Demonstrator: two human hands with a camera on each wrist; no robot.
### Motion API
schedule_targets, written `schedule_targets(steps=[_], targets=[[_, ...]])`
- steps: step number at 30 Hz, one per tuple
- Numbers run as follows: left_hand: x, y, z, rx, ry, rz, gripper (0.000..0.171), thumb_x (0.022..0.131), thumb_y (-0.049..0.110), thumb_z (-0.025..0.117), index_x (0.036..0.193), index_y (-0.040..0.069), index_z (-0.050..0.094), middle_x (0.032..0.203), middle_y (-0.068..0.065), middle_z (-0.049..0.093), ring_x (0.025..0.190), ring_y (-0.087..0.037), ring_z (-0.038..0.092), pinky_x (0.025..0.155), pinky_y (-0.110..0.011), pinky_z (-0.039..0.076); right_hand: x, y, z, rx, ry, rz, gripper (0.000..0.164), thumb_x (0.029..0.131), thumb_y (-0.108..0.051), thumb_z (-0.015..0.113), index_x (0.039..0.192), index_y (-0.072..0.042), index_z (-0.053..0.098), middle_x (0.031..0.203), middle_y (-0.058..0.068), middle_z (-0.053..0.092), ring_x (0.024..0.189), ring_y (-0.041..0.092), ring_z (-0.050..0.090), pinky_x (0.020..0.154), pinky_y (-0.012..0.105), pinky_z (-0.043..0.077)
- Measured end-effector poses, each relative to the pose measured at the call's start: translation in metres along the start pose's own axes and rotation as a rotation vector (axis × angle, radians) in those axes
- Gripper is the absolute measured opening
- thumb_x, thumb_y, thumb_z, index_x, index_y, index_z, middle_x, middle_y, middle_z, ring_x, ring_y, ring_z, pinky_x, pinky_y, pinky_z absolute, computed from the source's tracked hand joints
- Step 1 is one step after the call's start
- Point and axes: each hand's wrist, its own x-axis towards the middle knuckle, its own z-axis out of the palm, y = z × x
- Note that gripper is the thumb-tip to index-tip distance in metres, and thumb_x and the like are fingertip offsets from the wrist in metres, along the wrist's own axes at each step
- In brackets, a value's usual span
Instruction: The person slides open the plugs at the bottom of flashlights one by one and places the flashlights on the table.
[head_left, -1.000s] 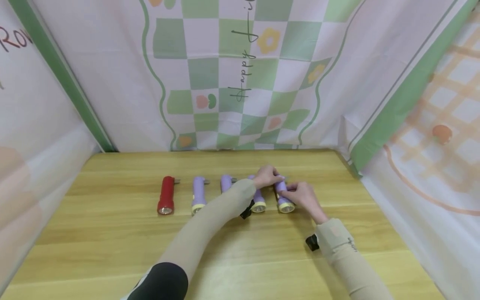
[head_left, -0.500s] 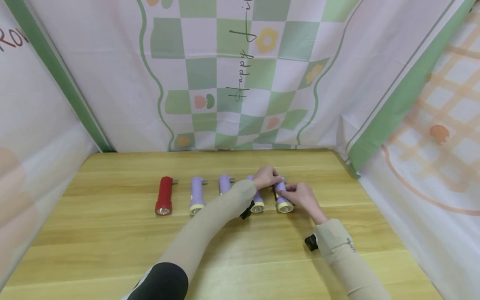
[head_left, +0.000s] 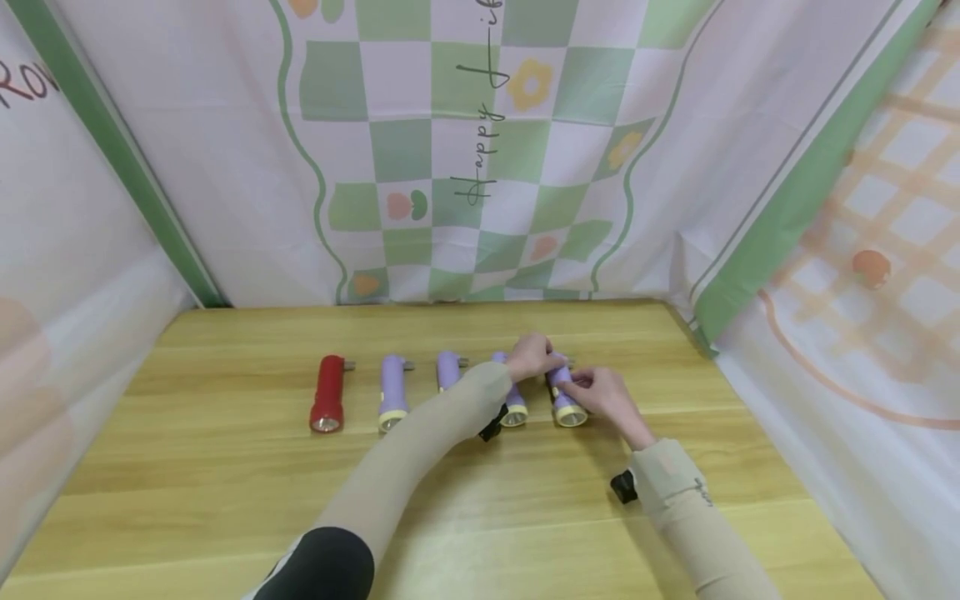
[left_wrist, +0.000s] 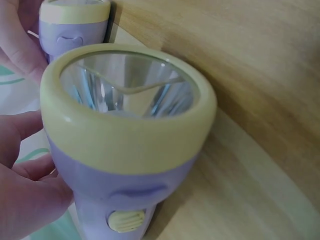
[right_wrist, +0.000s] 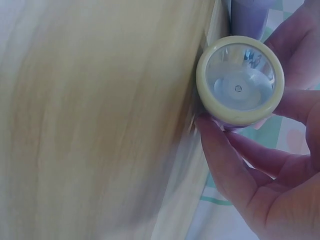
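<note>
At the right end of a row of flashlights lies a purple flashlight (head_left: 561,392) with a cream head ring, its lens toward me. My left hand (head_left: 531,356) pinches its rear end, close to small metal prongs (head_left: 572,362) that stick out sideways. My right hand (head_left: 606,396) grips the same flashlight by the body near the head; in the right wrist view, its thumb and fingers (right_wrist: 225,165) sit around the cream-ringed lens (right_wrist: 240,82). Another purple flashlight (left_wrist: 125,145) fills the left wrist view, in front of my left fingers (left_wrist: 30,200).
Farther left lie a red flashlight (head_left: 327,396) and more purple flashlights (head_left: 393,387), prongs out to the right. My left forearm (head_left: 420,442) crosses over part of the row. The wooden table (head_left: 480,525) ends at a patterned cloth (head_left: 457,208) behind, with cloth walls on both sides.
Both hands keep their places on the rightmost flashlight. Only the head view has shifted slightly.
</note>
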Motion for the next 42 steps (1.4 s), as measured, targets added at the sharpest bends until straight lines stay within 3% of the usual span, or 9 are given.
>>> schedule_targets(steps=[6, 9, 12, 15, 19, 26, 31, 37, 42], targets=[[-0.002, 0.001, -0.001, 0.010, -0.006, 0.000, 0.049, 0.095, 0.028, 0.065, 0.057, 0.015, 0.038, 0.048, 0.006, 0.033, 0.043, -0.006, 0.029, 0.039, -0.017, 0.025, -0.002, -0.001, -0.001, 0.001, -0.014, 0.009, 0.045, 0.096, -0.031, 0.062, 0.117, 0.009, 0.064, 0.109, 0.028, 0.070, 0.095, 0.035, 0.068, 0.082, 0.043, 0.058], [-0.005, 0.003, -0.003, 0.023, 0.016, 0.012, 0.035, 0.096, 0.027, 0.064, 0.068, 0.008, 0.055, 0.055, 0.003, 0.043, 0.047, -0.007, 0.036, 0.042, -0.017, 0.030, -0.001, -0.001, -0.004, 0.007, -0.021, 0.016, 0.046, 0.097, -0.032, 0.061, 0.118, 0.009, 0.063, 0.110, 0.028, 0.070, 0.094, 0.033, 0.068, 0.080, 0.041, 0.058], [-0.010, 0.007, -0.007, 0.044, 0.057, 0.029, 0.028, 0.097, 0.027, 0.062, 0.100, 0.000, 0.068, 0.081, -0.007, 0.067, 0.063, -0.012, 0.056, 0.056, -0.018, 0.048, 0.000, -0.002, -0.007, 0.015, -0.027, 0.014, 0.048, 0.097, -0.032, 0.060, 0.120, 0.010, 0.062, 0.111, 0.029, 0.069, 0.093, 0.033, 0.068, 0.078, 0.038, 0.058], [-0.014, 0.010, -0.011, 0.070, 0.098, 0.050, 0.039, 0.098, 0.027, 0.061, 0.124, -0.003, 0.063, 0.117, -0.016, 0.071, 0.093, -0.021, 0.068, 0.083, -0.027, 0.058, 0.001, -0.003, -0.011, 0.022, -0.033, 0.012, 0.049, 0.098, -0.032, 0.059, 0.123, 0.010, 0.060, 0.113, 0.031, 0.068, 0.095, 0.035, 0.068, 0.078, 0.039, 0.059], [-0.015, 0.010, -0.016, 0.076, 0.119, 0.060, 0.042, 0.099, 0.026, 0.059, 0.130, -0.003, 0.059, 0.129, -0.018, 0.066, 0.115, -0.027, 0.065, 0.099, -0.033, 0.055, 0.000, -0.006, -0.015, 0.019, -0.026, 0.024, 0.050, 0.099, -0.032, 0.057, 0.126, 0.010, 0.058, 0.119, 0.032, 0.065, 0.102, 0.039, 0.066, 0.085, 0.044, 0.058], [-0.020, 0.007, -0.025, 0.057, 0.128, 0.054, 0.043, 0.100, 0.027, 0.058, 0.135, 0.002, 0.056, 0.136, -0.015, 0.062, 0.124, -0.027, 0.061, 0.104, -0.036, 0.053, -0.003, -0.012, -0.020, -0.016, 0.008, 0.000, 0.049, 0.099, -0.029, 0.054, 0.128, 0.011, 0.056, 0.123, 0.033, 0.063, 0.110, 0.045, 0.063, 0.093, 0.052, 0.055], [-0.023, 0.003, -0.031, 0.121, 0.160, 0.079, 0.045, 0.099, 0.028, 0.059, 0.137, 0.005, 0.055, 0.140, -0.011, 0.060, 0.129, -0.026, 0.058, 0.108, -0.036, 0.050, -0.003, -0.013, -0.018, -0.048, 0.046, -0.048, 0.046, 0.101, -0.025, 0.049, 0.129, 0.012, 0.055, 0.126, 0.034, 0.061, 0.111, 0.047, 0.063, 0.093, 0.055, 0.055], [-0.029, -0.005, -0.038, 0.261, 0.195, 0.102, 0.052, 0.100, 0.032, 0.058, 0.144, 0.008, 0.049, 0.148, -0.009, 0.053, 0.142, -0.029, 0.045, 0.124, -0.044, 0.028, -0.003, -0.013, -0.011, -0.087, 0.088, -0.144, 0.047, 0.102, -0.022, 0.047, 0.133, 0.014, 0.050, 0.134, 0.038, 0.054, 0.122, 0.054, 0.054, 0.101, 0.063, 0.047], [-0.037, -0.012, -0.045, 0.309, 0.184, 0.097, 0.057, 0.100, 0.038, 0.055, 0.150, 0.013, 0.041, 0.157, -0.012, 0.042, 0.152, -0.039, 0.024, 0.126, -0.056, 0.013, -0.004, -0.013, -0.004, -0.132, 0.100, -0.205, 0.048, 0.103, -0.019, 0.047, 0.138, 0.013, 0.045, 0.141, 0.037, 0.047, 0.131, 0.055, 0.044, 0.112, 0.066, 0.035]])
